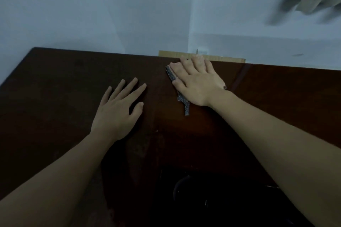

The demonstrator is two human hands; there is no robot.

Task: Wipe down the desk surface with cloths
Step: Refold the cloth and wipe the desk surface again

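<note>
Here the right hand [196, 83] presses its straight fingers [184, 61] flat on the grey cloth [181, 98] at the counter's [64, 79] far edge, while left of the cloth the left hand [118, 108], fingers spread, braces bare wood

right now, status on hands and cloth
Right hand flat on cloth, near desk back edge. Left hand flat on bare wood. Nothing in the way.
</note>
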